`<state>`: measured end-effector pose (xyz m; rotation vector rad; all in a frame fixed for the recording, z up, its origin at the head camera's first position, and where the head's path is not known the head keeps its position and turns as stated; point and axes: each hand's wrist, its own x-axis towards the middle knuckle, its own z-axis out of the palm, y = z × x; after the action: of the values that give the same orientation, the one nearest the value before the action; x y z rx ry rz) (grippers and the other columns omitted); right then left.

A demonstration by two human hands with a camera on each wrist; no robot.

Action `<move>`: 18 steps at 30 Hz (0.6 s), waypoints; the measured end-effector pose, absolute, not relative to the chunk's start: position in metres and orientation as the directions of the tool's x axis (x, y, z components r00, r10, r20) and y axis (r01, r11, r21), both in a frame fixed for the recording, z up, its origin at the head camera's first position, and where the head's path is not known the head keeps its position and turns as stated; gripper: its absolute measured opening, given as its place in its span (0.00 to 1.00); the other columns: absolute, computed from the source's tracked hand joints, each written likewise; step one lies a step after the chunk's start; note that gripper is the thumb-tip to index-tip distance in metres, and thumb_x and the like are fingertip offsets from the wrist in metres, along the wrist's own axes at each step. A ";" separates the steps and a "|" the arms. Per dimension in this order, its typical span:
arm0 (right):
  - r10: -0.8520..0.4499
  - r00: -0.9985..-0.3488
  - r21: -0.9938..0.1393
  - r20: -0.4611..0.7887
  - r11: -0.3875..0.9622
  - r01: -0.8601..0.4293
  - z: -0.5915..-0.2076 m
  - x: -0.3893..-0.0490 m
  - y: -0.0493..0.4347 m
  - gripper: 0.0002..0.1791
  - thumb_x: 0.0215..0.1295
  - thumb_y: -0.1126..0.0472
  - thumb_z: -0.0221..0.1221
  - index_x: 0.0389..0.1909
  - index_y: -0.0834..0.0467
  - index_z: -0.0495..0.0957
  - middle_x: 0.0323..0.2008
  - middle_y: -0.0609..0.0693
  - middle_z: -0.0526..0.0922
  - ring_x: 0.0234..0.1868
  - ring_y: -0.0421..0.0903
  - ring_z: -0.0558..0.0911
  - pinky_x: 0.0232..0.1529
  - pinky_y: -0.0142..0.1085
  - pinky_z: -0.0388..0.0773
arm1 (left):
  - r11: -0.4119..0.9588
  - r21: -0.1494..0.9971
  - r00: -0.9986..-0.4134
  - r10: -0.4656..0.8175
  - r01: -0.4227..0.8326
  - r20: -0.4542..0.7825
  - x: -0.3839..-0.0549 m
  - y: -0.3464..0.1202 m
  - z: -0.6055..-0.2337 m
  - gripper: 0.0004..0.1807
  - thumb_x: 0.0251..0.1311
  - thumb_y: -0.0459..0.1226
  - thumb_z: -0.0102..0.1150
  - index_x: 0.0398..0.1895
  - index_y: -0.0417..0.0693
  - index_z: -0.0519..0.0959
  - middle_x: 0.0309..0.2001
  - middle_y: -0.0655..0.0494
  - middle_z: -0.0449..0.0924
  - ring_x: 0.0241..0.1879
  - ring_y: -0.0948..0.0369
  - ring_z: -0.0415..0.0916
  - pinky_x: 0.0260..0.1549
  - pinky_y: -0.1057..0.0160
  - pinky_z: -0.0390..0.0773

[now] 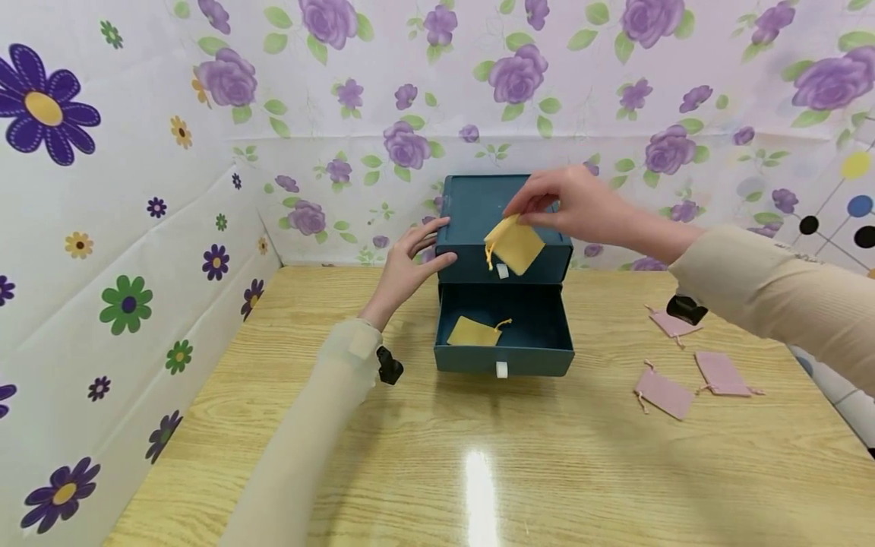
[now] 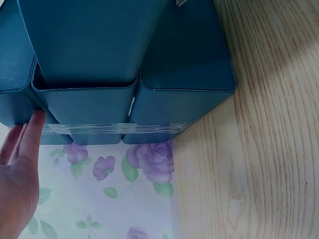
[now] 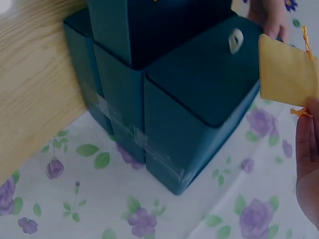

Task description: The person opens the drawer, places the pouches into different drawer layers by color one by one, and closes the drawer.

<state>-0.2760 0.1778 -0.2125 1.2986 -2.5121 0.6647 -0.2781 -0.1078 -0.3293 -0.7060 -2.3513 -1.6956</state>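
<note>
A dark teal drawer box stands against the back cloth, its lower drawer pulled out. Inside that drawer lies a yellow drawstring pouch, its cord toward the right. Above the drawer my right hand pinches a second yellow drawstring pouch by its upper edge; this pouch hangs in front of the upper drawer and also shows in the right wrist view. My left hand touches the box's upper left side with fairly straight fingers, thumb near the front.
To the right on the wooden table lie three pink drawstring pouches, one toward the back, one nearer the front and one further right. White pull tabs mark the drawer fronts. Flowered cloth hangs behind and at the left.
</note>
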 end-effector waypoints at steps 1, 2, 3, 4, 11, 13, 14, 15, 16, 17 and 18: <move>-0.728 -0.570 -0.288 0.381 0.493 -0.821 -0.214 -0.275 0.174 0.11 0.64 0.67 0.64 0.45 0.54 0.86 0.42 0.49 0.87 0.41 0.43 0.85 0.44 0.28 0.84 | 0.247 0.852 -0.875 0.282 0.462 0.392 -0.278 -0.108 -0.329 0.32 0.64 0.39 0.64 0.72 0.55 0.69 0.65 0.46 0.68 0.69 0.49 0.68 0.68 0.52 0.72; -0.747 -0.562 -0.284 0.354 0.487 -0.826 -0.216 -0.275 0.171 0.11 0.64 0.67 0.64 0.45 0.54 0.86 0.43 0.49 0.86 0.41 0.42 0.85 0.45 0.31 0.85 | 0.249 0.851 -0.875 0.283 0.463 0.393 -0.278 -0.108 -0.329 0.32 0.64 0.39 0.64 0.72 0.55 0.69 0.65 0.46 0.68 0.69 0.49 0.68 0.68 0.52 0.72; -0.764 -0.557 -0.284 0.326 0.483 -0.829 -0.217 -0.275 0.168 0.11 0.64 0.67 0.64 0.45 0.53 0.86 0.42 0.48 0.86 0.41 0.42 0.85 0.45 0.35 0.86 | 0.248 0.850 -0.874 0.284 0.465 0.395 -0.278 -0.108 -0.329 0.32 0.64 0.39 0.64 0.72 0.55 0.69 0.65 0.46 0.68 0.69 0.49 0.68 0.68 0.52 0.72; -0.782 -0.543 -0.279 0.304 0.472 -0.836 -0.218 -0.275 0.164 0.10 0.64 0.66 0.64 0.45 0.53 0.86 0.42 0.48 0.86 0.40 0.41 0.85 0.44 0.36 0.86 | 0.247 0.849 -0.873 0.284 0.467 0.397 -0.278 -0.108 -0.329 0.32 0.64 0.38 0.64 0.72 0.55 0.69 0.65 0.46 0.68 0.69 0.49 0.68 0.69 0.53 0.72; -0.871 -0.444 -0.247 0.210 0.392 -0.886 -0.227 -0.275 0.142 0.09 0.64 0.67 0.64 0.43 0.54 0.87 0.39 0.48 0.85 0.36 0.41 0.83 0.41 0.33 0.85 | 0.243 0.851 -0.873 0.283 0.466 0.397 -0.281 -0.107 -0.330 0.32 0.64 0.40 0.64 0.72 0.56 0.69 0.65 0.46 0.68 0.69 0.50 0.68 0.69 0.54 0.71; -0.894 -0.410 -0.232 0.179 0.366 -0.901 -0.229 -0.275 0.136 0.09 0.64 0.67 0.64 0.42 0.55 0.87 0.39 0.49 0.85 0.34 0.41 0.83 0.39 0.33 0.84 | 0.241 0.852 -0.873 0.284 0.465 0.396 -0.282 -0.106 -0.331 0.32 0.64 0.40 0.64 0.72 0.56 0.69 0.66 0.47 0.68 0.69 0.50 0.68 0.69 0.54 0.71; -0.907 -0.390 -0.219 0.161 0.352 -0.910 -0.231 -0.275 0.133 0.08 0.64 0.67 0.64 0.42 0.56 0.87 0.38 0.49 0.85 0.33 0.41 0.83 0.38 0.33 0.84 | 0.240 0.852 -0.873 0.284 0.465 0.397 -0.282 -0.107 -0.332 0.32 0.64 0.40 0.64 0.71 0.56 0.69 0.66 0.47 0.68 0.69 0.50 0.68 0.69 0.54 0.71; -0.919 -0.369 -0.209 0.141 0.337 -0.918 -0.233 -0.276 0.130 0.08 0.64 0.67 0.63 0.42 0.57 0.86 0.39 0.49 0.85 0.32 0.41 0.82 0.37 0.32 0.84 | 0.238 0.852 -0.873 0.282 0.466 0.399 -0.282 -0.107 -0.332 0.32 0.64 0.40 0.64 0.71 0.56 0.69 0.66 0.47 0.68 0.69 0.50 0.68 0.69 0.54 0.71; -0.929 -0.351 -0.202 0.119 0.324 -0.924 -0.234 -0.275 0.127 0.08 0.65 0.67 0.63 0.42 0.57 0.86 0.39 0.50 0.85 0.31 0.41 0.82 0.36 0.32 0.83 | 0.236 0.852 -0.872 0.280 0.468 0.402 -0.283 -0.107 -0.333 0.32 0.64 0.39 0.64 0.71 0.55 0.69 0.66 0.47 0.68 0.69 0.50 0.68 0.69 0.54 0.71; -0.936 -0.337 -0.194 0.096 0.315 -0.929 -0.235 -0.275 0.124 0.08 0.65 0.67 0.63 0.42 0.57 0.86 0.39 0.50 0.85 0.31 0.40 0.82 0.36 0.32 0.83 | 0.236 0.851 -0.872 0.278 0.469 0.404 -0.283 -0.108 -0.333 0.32 0.64 0.39 0.64 0.71 0.55 0.70 0.66 0.47 0.68 0.69 0.50 0.68 0.69 0.54 0.71; -0.942 -0.328 -0.188 0.075 0.310 -0.932 -0.236 -0.275 0.121 0.08 0.65 0.67 0.63 0.42 0.57 0.86 0.40 0.50 0.85 0.31 0.40 0.82 0.36 0.32 0.83 | 0.236 0.851 -0.872 0.277 0.470 0.405 -0.284 -0.108 -0.333 0.31 0.64 0.39 0.64 0.71 0.56 0.70 0.65 0.47 0.68 0.69 0.50 0.68 0.69 0.54 0.71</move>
<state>-0.2749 0.1208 -0.2362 1.8480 -2.5816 0.3143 -0.2835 -0.1079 -0.3334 -0.7126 -2.3316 -1.7000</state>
